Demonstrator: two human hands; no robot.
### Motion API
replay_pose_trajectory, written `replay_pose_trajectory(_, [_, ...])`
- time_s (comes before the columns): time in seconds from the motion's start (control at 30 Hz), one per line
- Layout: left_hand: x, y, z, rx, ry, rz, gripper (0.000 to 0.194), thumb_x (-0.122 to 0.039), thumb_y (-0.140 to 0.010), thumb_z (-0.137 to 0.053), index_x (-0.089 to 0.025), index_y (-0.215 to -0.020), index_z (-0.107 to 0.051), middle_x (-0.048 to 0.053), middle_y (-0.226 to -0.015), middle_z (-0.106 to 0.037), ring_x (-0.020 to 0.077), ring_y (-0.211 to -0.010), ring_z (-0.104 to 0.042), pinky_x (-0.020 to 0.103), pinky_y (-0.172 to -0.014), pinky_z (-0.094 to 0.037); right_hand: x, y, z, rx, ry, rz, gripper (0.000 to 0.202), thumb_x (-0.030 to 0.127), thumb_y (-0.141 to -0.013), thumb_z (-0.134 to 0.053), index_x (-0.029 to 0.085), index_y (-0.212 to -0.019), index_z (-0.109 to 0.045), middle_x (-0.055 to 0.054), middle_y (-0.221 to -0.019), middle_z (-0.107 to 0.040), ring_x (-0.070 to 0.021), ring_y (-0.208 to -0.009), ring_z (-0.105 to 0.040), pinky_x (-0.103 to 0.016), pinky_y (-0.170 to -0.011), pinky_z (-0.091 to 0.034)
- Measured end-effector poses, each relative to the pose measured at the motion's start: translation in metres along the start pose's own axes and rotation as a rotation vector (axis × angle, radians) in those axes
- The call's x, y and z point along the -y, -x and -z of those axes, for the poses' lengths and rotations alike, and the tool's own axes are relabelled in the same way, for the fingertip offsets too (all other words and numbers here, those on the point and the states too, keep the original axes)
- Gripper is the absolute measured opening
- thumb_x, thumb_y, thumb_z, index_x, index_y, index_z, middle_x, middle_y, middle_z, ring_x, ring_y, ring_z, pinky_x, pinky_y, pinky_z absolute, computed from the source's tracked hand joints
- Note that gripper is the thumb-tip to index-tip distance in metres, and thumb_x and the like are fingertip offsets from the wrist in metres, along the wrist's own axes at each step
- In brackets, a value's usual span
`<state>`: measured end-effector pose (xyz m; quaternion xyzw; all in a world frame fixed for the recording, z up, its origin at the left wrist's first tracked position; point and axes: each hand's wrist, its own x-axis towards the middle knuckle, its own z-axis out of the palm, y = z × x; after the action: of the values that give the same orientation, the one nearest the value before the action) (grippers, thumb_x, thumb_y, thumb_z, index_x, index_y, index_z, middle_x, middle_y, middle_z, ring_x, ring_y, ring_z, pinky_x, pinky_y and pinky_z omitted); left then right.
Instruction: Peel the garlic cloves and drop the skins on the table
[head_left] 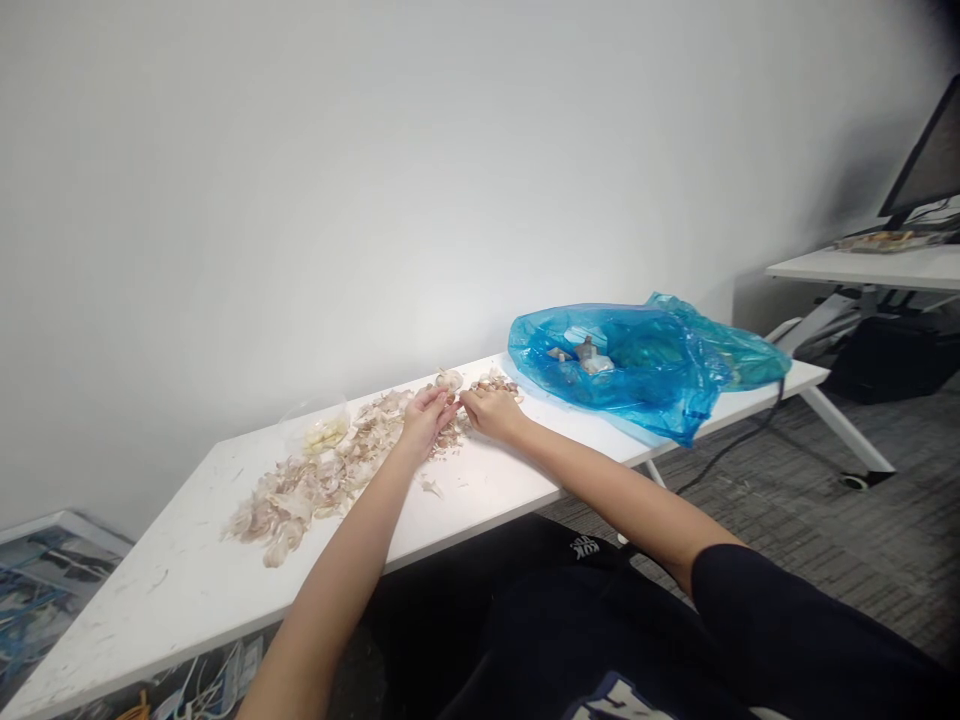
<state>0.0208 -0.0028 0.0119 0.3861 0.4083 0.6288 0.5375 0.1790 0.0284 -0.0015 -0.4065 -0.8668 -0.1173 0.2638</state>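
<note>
My left hand (426, 418) and my right hand (491, 411) meet over the white table, fingertips almost touching. Between them is a small brownish garlic clove (451, 398), held in my left fingers, with my right fingers pinched at its side. A pale garlic bulb (449, 380) lies just beyond my fingertips. Loose unpeeled cloves (501, 384) are scattered behind my right hand. A wide heap of papery garlic skins (300, 490) spreads to the left of my left hand. Behind the heap, a clear container (296, 422) holds peeled cloves (326, 433).
An open blue plastic bag (637, 360) with several pale things inside lies at the table's right end. The white table (187, 560) runs along a wall. A black cable (739, 450) hangs off its right side. Another desk (885, 265) with a monitor (930, 160) stands at far right.
</note>
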Motion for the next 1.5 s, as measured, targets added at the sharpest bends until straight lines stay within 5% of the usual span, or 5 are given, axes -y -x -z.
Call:
replay_pose_trajectory(0.2, [-0.002, 0.001, 0.001, -0.001, 0.011, 0.013, 0.024, -0.029, -0.079, -0.071, -0.014, -0.095, -0.061, 0.003, -0.08, -0.066, 0.0146, -0.081, -0.071, 0.024, -0.08, -0.056, -0.018, 0.003, 0.004, -0.055, -0.038, -0.173, 0.032, 0.03, -0.097, -0.035, 0.019, -0.1, -0.065, -0.007, -0.092, -0.071, -0.016, -0.079, -0.063, -0.023, -0.063, -0.032])
replay_pose_trajectory(0.43, [0.0, 0.0, -0.001, -0.038, -0.008, 0.019, 0.027, -0.04, -0.082, -0.067, -0.015, -0.08, -0.057, 0.001, -0.076, -0.064, 0.0105, -0.072, -0.069, 0.021, -0.073, -0.056, -0.002, 0.005, 0.006, -0.072, -0.033, 0.017, 0.038, 0.036, -0.098, -0.033, 0.019, -0.103, -0.067, -0.008, -0.092, -0.071, -0.0169, -0.084, -0.062, -0.024, -0.07, -0.034])
replay_pose_trajectory(0.67, [0.0, 0.002, 0.001, -0.026, -0.077, 0.035, 0.029, -0.042, -0.078, -0.07, -0.017, -0.085, -0.057, 0.001, -0.078, -0.064, 0.0116, -0.062, -0.068, 0.022, -0.061, -0.056, 0.003, 0.006, 0.006, -0.044, -0.017, 0.033, 0.035, 0.032, -0.096, -0.036, 0.018, -0.098, -0.068, -0.008, -0.089, -0.071, -0.0183, -0.084, -0.061, -0.024, -0.069, -0.033])
replay_pose_trajectory(1.2, [-0.002, 0.007, -0.001, 0.063, -0.009, 0.023, 0.032, -0.016, -0.059, -0.083, -0.012, -0.087, -0.07, 0.005, -0.087, -0.071, 0.0127, -0.081, -0.07, 0.022, -0.08, -0.055, 0.0, 0.005, 0.007, -0.108, -0.029, -0.004, 0.035, 0.033, -0.098, -0.036, 0.018, -0.097, -0.068, -0.007, -0.09, -0.071, -0.016, -0.081, -0.061, -0.024, -0.07, -0.032])
replay_pose_trajectory(1.5, [0.001, 0.005, 0.001, 0.037, -0.003, -0.052, 0.042, -0.02, -0.046, -0.089, -0.013, -0.082, -0.068, 0.002, -0.08, -0.071, 0.0117, -0.076, -0.068, 0.022, -0.076, -0.055, -0.001, 0.005, 0.003, -0.145, -0.021, 0.006, 0.036, 0.037, -0.097, -0.037, 0.021, -0.104, -0.068, -0.006, -0.09, -0.072, -0.0165, -0.081, -0.062, -0.024, -0.068, -0.033])
